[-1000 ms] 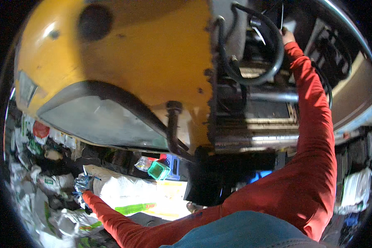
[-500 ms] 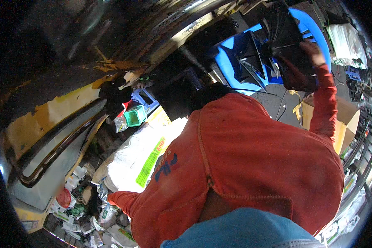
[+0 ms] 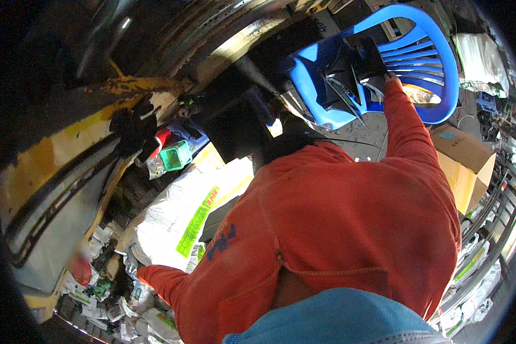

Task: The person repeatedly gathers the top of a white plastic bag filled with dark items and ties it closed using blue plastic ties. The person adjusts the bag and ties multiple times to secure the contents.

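Observation:
My right arm in its red sleeve reaches out to a blue plastic chair (image 3: 450, 63). Fingers of my right hand (image 3: 391, 77) are closed at the edge of a dark, flat-sided black plastic part (image 3: 366, 56). More thin black pieces (image 3: 341, 94) lie on the chair seat, several standing at angles. My left sleeve (image 3: 160, 281) ends at the lower left, beside crumpled plastic; the left hand itself cannot be made out there. A large white sack (image 3: 163, 223) with a green printed band lies just beyond that sleeve.
An open-sided cardboard box (image 3: 464, 155) stands right of my arm. A green plastic container (image 3: 176, 156) sits beyond the sack. Heaped bags and scraps (image 3: 103, 309) fill the lower left, under a worn yellow machine panel (image 3: 63, 155). Dark metal racking (image 3: 487, 221) runs along the right.
My right hand has moved left and slightly down from beside the chair back, bringing a large black part down among the others. The chair back is now uncovered. The left arm has hardly moved.

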A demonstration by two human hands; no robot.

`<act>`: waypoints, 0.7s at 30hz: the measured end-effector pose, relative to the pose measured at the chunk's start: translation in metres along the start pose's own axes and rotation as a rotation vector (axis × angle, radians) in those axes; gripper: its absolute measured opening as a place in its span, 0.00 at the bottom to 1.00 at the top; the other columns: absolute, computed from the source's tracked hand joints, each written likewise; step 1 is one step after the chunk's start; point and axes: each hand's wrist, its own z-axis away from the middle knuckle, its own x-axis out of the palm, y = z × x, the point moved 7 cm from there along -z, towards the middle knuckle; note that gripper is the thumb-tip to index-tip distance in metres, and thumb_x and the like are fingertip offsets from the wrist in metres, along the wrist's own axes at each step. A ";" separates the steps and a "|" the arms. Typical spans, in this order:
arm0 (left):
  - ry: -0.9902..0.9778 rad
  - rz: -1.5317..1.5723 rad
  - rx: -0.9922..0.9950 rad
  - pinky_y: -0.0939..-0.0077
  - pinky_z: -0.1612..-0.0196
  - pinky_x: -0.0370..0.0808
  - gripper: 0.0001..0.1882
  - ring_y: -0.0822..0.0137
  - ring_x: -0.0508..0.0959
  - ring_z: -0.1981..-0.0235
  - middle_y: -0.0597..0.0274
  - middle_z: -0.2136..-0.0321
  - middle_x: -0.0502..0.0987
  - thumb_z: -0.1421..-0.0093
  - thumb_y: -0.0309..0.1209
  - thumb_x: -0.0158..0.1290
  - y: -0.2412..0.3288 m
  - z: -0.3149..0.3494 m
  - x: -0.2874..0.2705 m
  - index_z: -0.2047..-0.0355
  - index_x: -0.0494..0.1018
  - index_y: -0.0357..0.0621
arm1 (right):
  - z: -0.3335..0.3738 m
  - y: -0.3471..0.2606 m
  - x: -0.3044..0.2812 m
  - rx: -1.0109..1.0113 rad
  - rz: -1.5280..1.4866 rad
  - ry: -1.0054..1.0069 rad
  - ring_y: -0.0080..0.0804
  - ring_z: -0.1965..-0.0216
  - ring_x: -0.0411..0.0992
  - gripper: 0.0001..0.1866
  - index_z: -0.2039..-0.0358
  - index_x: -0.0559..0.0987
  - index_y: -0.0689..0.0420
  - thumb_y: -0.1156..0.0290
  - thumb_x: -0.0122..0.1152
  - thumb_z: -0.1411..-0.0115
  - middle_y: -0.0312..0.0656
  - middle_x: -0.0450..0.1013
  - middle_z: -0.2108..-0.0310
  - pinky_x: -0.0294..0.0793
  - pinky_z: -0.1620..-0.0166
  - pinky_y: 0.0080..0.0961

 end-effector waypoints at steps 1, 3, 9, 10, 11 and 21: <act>0.005 0.003 -0.006 0.63 0.65 0.71 0.24 0.56 0.75 0.66 0.57 0.67 0.75 0.51 0.56 0.45 -0.001 0.002 0.000 0.66 0.70 0.50 | 0.000 0.001 0.001 0.037 0.000 0.053 0.48 0.52 0.66 0.24 0.56 0.73 0.51 0.50 0.52 0.49 0.50 0.69 0.56 0.65 0.51 0.41; 0.006 0.020 -0.012 0.63 0.65 0.71 0.24 0.56 0.75 0.65 0.57 0.67 0.75 0.51 0.56 0.45 -0.001 0.006 0.001 0.66 0.70 0.50 | -0.005 -0.005 0.001 0.038 0.215 0.140 0.45 0.50 0.64 0.28 0.54 0.71 0.50 0.47 0.54 0.52 0.47 0.68 0.54 0.63 0.50 0.40; -0.011 0.078 -0.055 0.63 0.64 0.70 0.24 0.55 0.75 0.65 0.56 0.66 0.74 0.50 0.55 0.44 -0.010 0.018 0.003 0.65 0.70 0.50 | 0.029 -0.136 -0.046 0.217 0.250 0.434 0.41 0.45 0.59 0.39 0.47 0.66 0.47 0.39 0.56 0.58 0.43 0.65 0.49 0.58 0.45 0.39; -0.011 0.075 -0.071 0.63 0.64 0.70 0.24 0.55 0.75 0.64 0.56 0.66 0.74 0.50 0.55 0.44 -0.016 0.022 0.001 0.65 0.70 0.50 | 0.051 -0.193 -0.060 0.047 0.022 0.416 0.43 0.46 0.61 0.41 0.46 0.65 0.50 0.42 0.60 0.58 0.47 0.65 0.50 0.59 0.45 0.39; -0.011 0.080 -0.094 0.63 0.64 0.70 0.24 0.55 0.75 0.64 0.56 0.66 0.74 0.50 0.55 0.44 -0.022 0.025 -0.001 0.65 0.70 0.50 | 0.091 -0.262 -0.075 -0.237 -0.314 0.493 0.41 0.51 0.66 0.32 0.49 0.67 0.55 0.55 0.63 0.53 0.47 0.67 0.53 0.64 0.48 0.34; -0.034 0.139 -0.224 0.62 0.63 0.70 0.24 0.54 0.74 0.63 0.55 0.64 0.74 0.49 0.54 0.43 -0.055 0.046 -0.023 0.63 0.69 0.49 | 0.571 -0.661 -0.139 -1.518 -1.248 -0.287 0.23 0.72 0.66 0.18 0.64 0.71 0.60 0.62 0.62 0.49 0.34 0.68 0.73 0.66 0.66 0.19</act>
